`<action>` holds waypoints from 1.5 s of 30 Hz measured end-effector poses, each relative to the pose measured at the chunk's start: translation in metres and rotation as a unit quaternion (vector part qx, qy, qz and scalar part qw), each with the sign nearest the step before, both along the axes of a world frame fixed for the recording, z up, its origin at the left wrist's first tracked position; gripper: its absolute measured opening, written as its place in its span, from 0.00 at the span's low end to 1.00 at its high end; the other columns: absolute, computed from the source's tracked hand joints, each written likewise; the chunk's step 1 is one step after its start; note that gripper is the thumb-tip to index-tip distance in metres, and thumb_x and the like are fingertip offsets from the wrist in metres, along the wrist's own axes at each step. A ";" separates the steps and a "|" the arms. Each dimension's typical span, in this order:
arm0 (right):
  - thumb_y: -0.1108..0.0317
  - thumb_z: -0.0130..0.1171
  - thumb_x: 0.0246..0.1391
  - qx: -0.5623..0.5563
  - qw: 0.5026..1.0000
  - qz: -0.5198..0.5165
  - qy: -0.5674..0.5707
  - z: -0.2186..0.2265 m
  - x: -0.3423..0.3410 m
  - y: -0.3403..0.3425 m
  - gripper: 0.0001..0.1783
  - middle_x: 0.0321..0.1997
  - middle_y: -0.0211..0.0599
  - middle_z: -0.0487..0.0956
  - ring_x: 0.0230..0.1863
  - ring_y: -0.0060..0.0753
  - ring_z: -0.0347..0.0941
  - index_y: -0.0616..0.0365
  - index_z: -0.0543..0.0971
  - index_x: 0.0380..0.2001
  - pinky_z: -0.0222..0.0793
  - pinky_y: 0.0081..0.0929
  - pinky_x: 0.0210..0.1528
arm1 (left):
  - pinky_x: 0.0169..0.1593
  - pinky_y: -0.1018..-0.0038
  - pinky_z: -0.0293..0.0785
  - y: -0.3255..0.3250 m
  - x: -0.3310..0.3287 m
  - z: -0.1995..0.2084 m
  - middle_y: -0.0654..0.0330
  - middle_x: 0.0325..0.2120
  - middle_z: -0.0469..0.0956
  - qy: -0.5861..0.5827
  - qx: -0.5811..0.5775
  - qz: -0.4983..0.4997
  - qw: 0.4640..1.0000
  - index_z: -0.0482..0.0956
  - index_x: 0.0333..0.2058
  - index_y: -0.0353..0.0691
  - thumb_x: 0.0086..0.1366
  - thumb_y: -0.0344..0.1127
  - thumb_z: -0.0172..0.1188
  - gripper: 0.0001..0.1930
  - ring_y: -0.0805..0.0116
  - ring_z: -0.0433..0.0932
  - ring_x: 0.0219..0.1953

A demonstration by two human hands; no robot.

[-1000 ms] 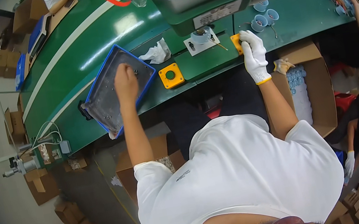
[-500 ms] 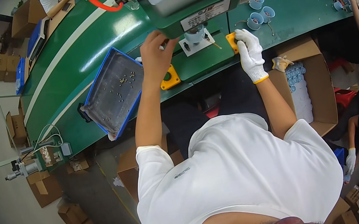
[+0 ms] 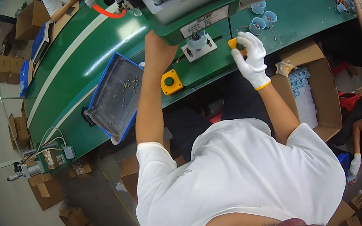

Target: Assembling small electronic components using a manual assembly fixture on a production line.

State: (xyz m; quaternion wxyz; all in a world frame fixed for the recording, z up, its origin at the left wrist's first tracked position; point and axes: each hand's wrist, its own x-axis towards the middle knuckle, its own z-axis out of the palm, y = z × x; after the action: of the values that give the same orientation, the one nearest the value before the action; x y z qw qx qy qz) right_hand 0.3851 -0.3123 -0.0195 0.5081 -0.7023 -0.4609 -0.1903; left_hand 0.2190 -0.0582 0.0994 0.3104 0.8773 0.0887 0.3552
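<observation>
A light blue plastic cup (image 3: 197, 41) stands on a white plate (image 3: 200, 50) under the head of a bench press (image 3: 190, 0). My bare left hand (image 3: 159, 50) reaches in at the left of the cup, knuckles close to the press body; its fingers are hidden. Between that hand and the plate a thin brownish strip (image 3: 181, 56) shows. My right hand (image 3: 251, 59), in a white knit glove, hovers with fingers spread over the right yellow button box (image 3: 233, 44), holding nothing. The left button box (image 3: 170, 82), with a green button, sits below my left hand.
A blue-rimmed tray (image 3: 113, 98) with small metal parts lies left on the green bench (image 3: 73, 78). Several blue cups (image 3: 257, 26) stand right of the press. An open carton (image 3: 322, 88) of stacked cups is beside my right arm. Other people work at the far right.
My left hand has shifted slightly inward, its fingers now out of sight. My right hand has come off the button box and its fingers have spread. The brownish strip right of the cup is gone from there.
</observation>
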 end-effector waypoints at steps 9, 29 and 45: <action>0.59 0.80 0.43 0.019 0.991 0.129 -0.019 0.089 -0.018 0.089 0.30 0.37 0.49 0.86 0.38 0.61 0.83 0.58 0.83 0.50 0.80 0.49 0.44 | 0.41 0.69 0.74 -0.030 -0.075 -0.091 0.57 0.30 0.80 -0.049 -0.089 0.187 0.977 0.84 0.41 0.31 0.76 0.30 0.66 0.07 0.67 0.78 0.33; 0.58 0.77 0.54 -0.078 0.988 -0.134 0.005 0.070 0.151 0.055 0.16 0.56 0.45 0.87 0.58 0.57 0.82 0.52 0.87 0.43 0.79 0.48 0.62 | 0.39 0.59 0.73 -0.063 -0.069 -0.112 0.57 0.27 0.78 0.048 0.019 0.194 0.980 0.85 0.35 0.39 0.70 0.31 0.71 0.04 0.52 0.78 0.32; 0.66 0.83 0.50 0.001 0.979 0.126 0.159 0.091 -0.041 0.056 0.30 0.53 0.52 0.88 0.51 0.51 0.88 0.66 0.83 0.54 0.83 0.39 0.55 | 0.37 0.59 0.72 -0.060 -0.065 -0.114 0.59 0.26 0.77 0.033 0.070 0.199 0.977 0.85 0.35 0.41 0.67 0.31 0.73 0.04 0.54 0.77 0.31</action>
State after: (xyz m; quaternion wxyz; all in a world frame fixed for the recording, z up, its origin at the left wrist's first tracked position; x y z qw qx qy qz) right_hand 0.3441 -0.2565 0.0719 0.5959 -0.6591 -0.4588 -0.0110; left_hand 0.1539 -0.1180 -0.0147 0.1681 0.8730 0.2466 0.3857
